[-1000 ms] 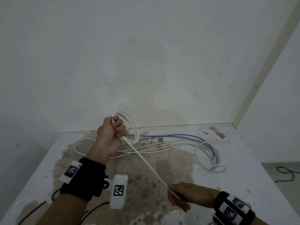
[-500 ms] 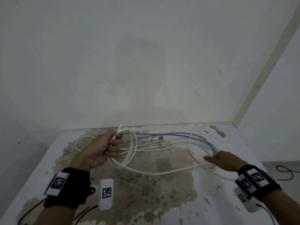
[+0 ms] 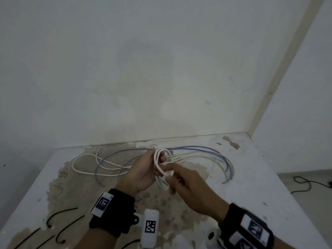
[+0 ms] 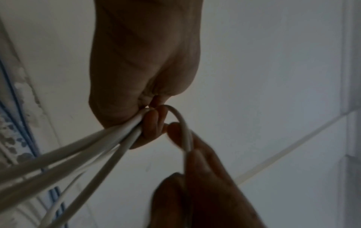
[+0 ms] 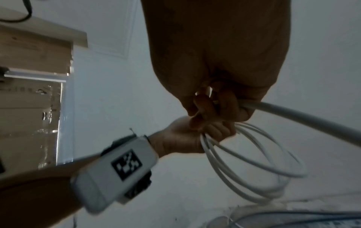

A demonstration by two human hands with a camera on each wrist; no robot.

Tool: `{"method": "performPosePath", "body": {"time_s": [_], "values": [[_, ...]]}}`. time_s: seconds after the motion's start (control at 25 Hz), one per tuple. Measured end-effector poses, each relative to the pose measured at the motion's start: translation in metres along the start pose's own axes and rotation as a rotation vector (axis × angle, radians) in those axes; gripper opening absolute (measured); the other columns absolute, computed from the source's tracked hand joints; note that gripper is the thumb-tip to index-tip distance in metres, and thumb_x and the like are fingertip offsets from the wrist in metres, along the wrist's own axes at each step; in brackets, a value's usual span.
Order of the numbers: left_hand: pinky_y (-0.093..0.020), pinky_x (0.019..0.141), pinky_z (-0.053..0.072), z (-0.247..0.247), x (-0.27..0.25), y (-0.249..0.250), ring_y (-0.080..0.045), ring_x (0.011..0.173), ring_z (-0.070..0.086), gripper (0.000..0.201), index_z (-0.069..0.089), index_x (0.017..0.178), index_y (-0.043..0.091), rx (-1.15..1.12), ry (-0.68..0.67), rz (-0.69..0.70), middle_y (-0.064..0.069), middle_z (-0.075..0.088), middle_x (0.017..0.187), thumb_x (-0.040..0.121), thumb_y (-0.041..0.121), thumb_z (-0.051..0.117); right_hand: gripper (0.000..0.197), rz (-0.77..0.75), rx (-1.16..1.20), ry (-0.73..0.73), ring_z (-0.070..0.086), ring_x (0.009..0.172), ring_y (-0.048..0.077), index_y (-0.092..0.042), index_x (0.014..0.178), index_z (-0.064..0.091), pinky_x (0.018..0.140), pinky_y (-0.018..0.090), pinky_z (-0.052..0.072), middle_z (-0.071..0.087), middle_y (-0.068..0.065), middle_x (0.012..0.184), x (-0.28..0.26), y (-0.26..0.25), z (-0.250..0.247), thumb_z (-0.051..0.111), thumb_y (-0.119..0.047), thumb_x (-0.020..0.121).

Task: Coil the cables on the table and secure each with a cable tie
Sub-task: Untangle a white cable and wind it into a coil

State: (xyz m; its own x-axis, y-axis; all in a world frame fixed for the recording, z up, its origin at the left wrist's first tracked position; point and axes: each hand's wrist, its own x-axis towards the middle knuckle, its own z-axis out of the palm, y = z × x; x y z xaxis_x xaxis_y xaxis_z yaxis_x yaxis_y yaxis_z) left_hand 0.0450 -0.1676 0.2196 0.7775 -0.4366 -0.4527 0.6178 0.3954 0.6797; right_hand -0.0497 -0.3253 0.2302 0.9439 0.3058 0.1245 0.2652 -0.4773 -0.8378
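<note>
Your left hand (image 3: 142,174) grips the white cable (image 3: 162,169) coil so loops stay stacked; your right hand (image 3: 186,184) pinches the next strand beside that grip, feeding another loop.

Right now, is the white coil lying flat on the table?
No, the left hand grips the white coil above the table, with the right hand holding its strand.

1. Table (image 3: 269,186): white top, worn brown and patchy through the middle, set against the wall at its far edge.
2. Loose white cables (image 3: 84,172): lying near the far edge.
3. Blue cables (image 3: 228,159): looping toward the right edge.
4. Black cable ties (image 3: 61,213): near left corner.
</note>
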Motion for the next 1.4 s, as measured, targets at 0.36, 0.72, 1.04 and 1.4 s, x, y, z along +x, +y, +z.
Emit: {"method": "performPosePath", "body": {"time_s": [0.36, 0.72, 1.04, 1.4], "values": [[-0.020, 0.034, 0.021, -0.008, -0.014, 0.016, -0.005, 0.034, 0.020, 0.020, 0.048, 0.075, 0.014, -0.141, -0.135, -0.100, 0.008, 0.030, 0.052, 0.089, 0.019, 0.034, 0.030, 0.258, 0.224, -0.606, 0.059, 0.076, 0.011, -0.026, 0.121, 0.068, 0.075, 0.023, 0.051, 0.064, -0.004, 0.083, -0.035, 0.082, 0.022, 0.046, -0.036, 0.105], [-0.013, 0.036, 0.009, -0.033, -0.044, 0.043, -0.002, 0.030, 0.015, 0.022, 0.044, 0.067, 0.016, 0.237, -0.076, -0.128, 0.008, 0.021, 0.047, 0.086, 0.024, 0.037, 0.049, 0.718, -0.444, -0.357, 0.054, 0.050, 0.010, -0.020, 0.068, 0.062, 0.056, 0.020, 0.046, 0.063, 0.004, 0.072, -0.023, 0.190, -0.065, 0.053, -0.061, 0.092], [-0.013, 0.034, 0.015, -0.011, -0.016, -0.002, -0.004, 0.031, 0.017, 0.028, 0.044, 0.074, 0.014, 0.257, 0.020, -0.097, 0.005, 0.029, 0.049, 0.097, 0.022, 0.029, 0.022, 0.370, 0.505, 0.222, 0.054, 0.050, 0.015, -0.005, 0.107, 0.068, 0.042, 0.026, 0.041, 0.061, 0.003, 0.077, 0.035, 0.043, -0.048, 0.047, -0.010, 0.102], [-0.030, 0.055, 0.044, 0.010, -0.004, -0.009, -0.018, 0.055, 0.050, 0.039, 0.053, 0.079, 0.008, 0.174, 0.134, 0.083, -0.004, 0.052, 0.068, 0.105, 0.033, 0.036, 0.008, 0.134, 0.365, 0.202, 0.066, 0.058, 0.021, -0.023, 0.094, 0.060, 0.046, 0.028, 0.046, 0.067, -0.004, 0.093, 0.013, 0.030, 0.022, 0.065, -0.018, 0.096]]}}
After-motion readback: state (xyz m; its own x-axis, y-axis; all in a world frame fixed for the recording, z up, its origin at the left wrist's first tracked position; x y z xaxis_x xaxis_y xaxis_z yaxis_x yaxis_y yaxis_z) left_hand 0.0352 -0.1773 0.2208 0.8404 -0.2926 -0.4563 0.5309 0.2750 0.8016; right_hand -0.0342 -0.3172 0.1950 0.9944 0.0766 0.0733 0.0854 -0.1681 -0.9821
